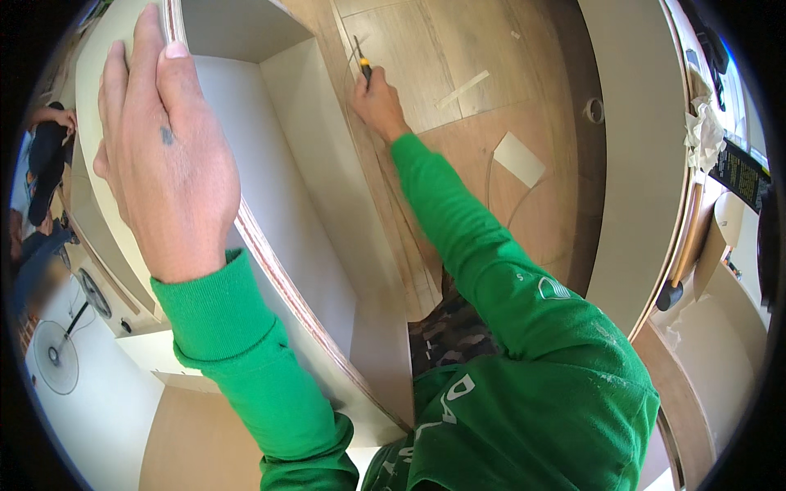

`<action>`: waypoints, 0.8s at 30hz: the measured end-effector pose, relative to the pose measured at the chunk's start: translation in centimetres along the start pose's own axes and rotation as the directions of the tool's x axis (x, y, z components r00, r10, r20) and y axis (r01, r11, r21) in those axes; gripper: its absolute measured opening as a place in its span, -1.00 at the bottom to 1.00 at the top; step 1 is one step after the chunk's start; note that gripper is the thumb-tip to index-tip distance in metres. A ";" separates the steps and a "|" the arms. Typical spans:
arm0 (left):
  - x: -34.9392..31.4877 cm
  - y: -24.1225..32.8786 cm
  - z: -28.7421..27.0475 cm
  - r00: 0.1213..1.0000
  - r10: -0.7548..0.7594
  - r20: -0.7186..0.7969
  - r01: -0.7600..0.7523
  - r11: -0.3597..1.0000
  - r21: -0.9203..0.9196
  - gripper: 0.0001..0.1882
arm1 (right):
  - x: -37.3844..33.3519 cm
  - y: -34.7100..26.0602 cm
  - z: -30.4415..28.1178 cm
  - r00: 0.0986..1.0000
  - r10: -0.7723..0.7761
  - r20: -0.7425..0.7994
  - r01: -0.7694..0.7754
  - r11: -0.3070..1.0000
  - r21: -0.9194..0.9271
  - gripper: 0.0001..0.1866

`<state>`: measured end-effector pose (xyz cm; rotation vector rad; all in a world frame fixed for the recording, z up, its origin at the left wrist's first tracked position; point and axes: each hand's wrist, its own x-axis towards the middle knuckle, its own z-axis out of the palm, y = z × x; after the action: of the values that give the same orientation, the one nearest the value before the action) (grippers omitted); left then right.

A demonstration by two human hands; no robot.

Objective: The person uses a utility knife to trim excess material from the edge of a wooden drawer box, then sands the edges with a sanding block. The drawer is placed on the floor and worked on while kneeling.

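My left hand (168, 155) lies over the top of a white cabinet panel (286, 270), its fingers stretched out and one fingertip at the layered plywood edge. Beyond that edge is the open white inside of the cabinet (303, 147). My right hand (379, 105) reaches out over the wooden floor and is closed round a slim tool (365, 69) with a black-and-yellow handle. Its thin dark tip points away from me, beside the cabinet's edge; whether it is a screwdriver or a cutter I cannot tell.
A white rectangular piece (519, 160), a pale strip (463, 89) and a thin curved strip lie on the floor (458, 180). To the right stands a grey panel (643, 164), with a hammer (681, 254) and crumpled paper (704, 135) beyond. Fans (56, 357) and other people are at far left.
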<state>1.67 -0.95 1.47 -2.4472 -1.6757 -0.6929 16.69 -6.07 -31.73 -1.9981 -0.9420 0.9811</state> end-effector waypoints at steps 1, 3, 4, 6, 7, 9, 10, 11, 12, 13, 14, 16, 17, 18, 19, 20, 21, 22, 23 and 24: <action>0.1 -0.4 -0.1 1.000 0.002 0.021 -0.002 1.000 0.030 -0.38 | -1.9 1.1 -0.3 0.999 0.021 0.028 -0.020 0.999 -0.033 -0.56; 0.2 -1.1 0.0 0.999 0.019 0.035 -0.021 0.998 0.066 -0.38 | -5.9 3.2 -0.4 0.992 0.088 0.092 -0.078 0.991 -0.108 -0.57; 0.3 -1.4 0.0 0.999 0.034 0.029 -0.036 0.997 0.071 -0.39 | -7.6 4.2 -0.1 0.987 0.092 0.134 -0.078 0.991 -0.106 -0.57; 0.5 -1.7 0.2 0.998 0.055 0.027 -0.056 0.995 0.077 -0.38 | -10.6 5.6 0.7 0.956 0.174 0.236 -0.145 0.980 -0.133 -0.57; 0.6 -1.8 0.2 0.998 0.057 0.030 -0.059 0.995 0.080 -0.38 | -11.6 6.1 1.3 0.954 0.184 0.239 -0.163 0.981 -0.103 -0.58; 0.6 -1.8 0.4 0.998 0.056 0.038 -0.058 0.996 0.060 -0.37 | -13.1 6.5 2.2 0.927 0.271 0.259 -0.258 0.963 -0.082 -0.58; 0.6 -1.8 0.4 0.998 0.054 0.041 -0.056 0.998 0.038 -0.36 | -13.6 6.5 2.6 0.929 0.263 0.262 -0.249 0.965 -0.085 -0.59; 0.6 -1.8 0.5 0.998 0.052 0.043 -0.053 0.998 0.015 -0.36 | -13.9 6.5 2.8 0.928 0.263 0.265 -0.246 0.964 -0.097 -0.60; 0.6 -1.8 0.5 0.998 0.048 0.043 -0.048 0.999 0.004 -0.36 | -14.2 6.3 3.0 0.915 0.284 0.286 -0.265 0.959 -0.106 -0.60; 0.6 -1.7 0.5 0.998 0.045 0.040 -0.045 0.999 -0.007 -0.35 | -14.3 6.2 3.0 0.912 0.291 0.291 -0.268 0.956 -0.116 -0.59; 0.5 -1.7 0.6 0.998 0.041 0.036 -0.041 0.999 -0.018 -0.35 | -14.4 6.0 3.0 0.896 0.317 0.312 -0.293 0.948 -0.123 -0.58; 0.6 -1.8 0.7 0.998 0.048 0.027 -0.048 0.999 -0.001 -0.34 | -14.4 5.6 3.0 0.883 0.336 0.328 -0.312 0.942 -0.125 -0.55; 0.7 -1.8 0.7 0.998 0.051 0.022 -0.051 0.999 0.007 -0.34 | -14.3 5.4 2.9 0.887 0.329 0.323 -0.306 0.944 -0.121 -0.55; 0.7 -1.9 0.8 0.999 0.050 0.019 -0.051 0.999 0.013 -0.34 | -14.2 5.3 3.0 0.885 0.339 0.320 -0.315 0.941 -0.126 -0.55; 0.7 -1.9 0.8 0.999 0.050 0.016 -0.050 0.999 0.018 -0.34 | -14.0 5.1 3.0 0.894 0.324 0.309 -0.302 0.946 -0.119 -0.55; 0.7 -1.9 0.9 0.999 0.051 0.013 -0.051 0.998 0.023 -0.34 | -13.7 5.0 3.1 0.897 0.325 0.300 -0.301 0.946 -0.122 -0.55; 0.7 -1.9 1.0 0.998 0.056 0.019 -0.057 0.998 0.038 -0.35 | -13.5 4.9 3.1 0.889 0.341 0.305 -0.315 0.940 -0.134 -0.55; 0.8 -1.9 1.0 0.998 0.061 0.026 -0.063 0.997 0.053 -0.35 | -13.2 4.8 3.3 0.887 0.345 0.307 -0.318 0.938 -0.135 -0.54; 0.7 -1.9 1.0 0.997 0.066 0.034 -0.068 0.995 0.067 -0.35 | -13.0 4.8 3.4 0.874 0.364 0.322 -0.334 0.931 -0.147 -0.54; 0.7 -1.9 1.0 0.998 0.062 0.030 -0.064 0.997 0.046 -0.35 | -12.8 4.7 3.5 0.863 0.382 0.331 -0.350 0.924 -0.155 -0.53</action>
<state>0.48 0.74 0.56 -2.4771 -1.5977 -0.6073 9.42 -18.04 -33.05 -2.1651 -0.8120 1.5815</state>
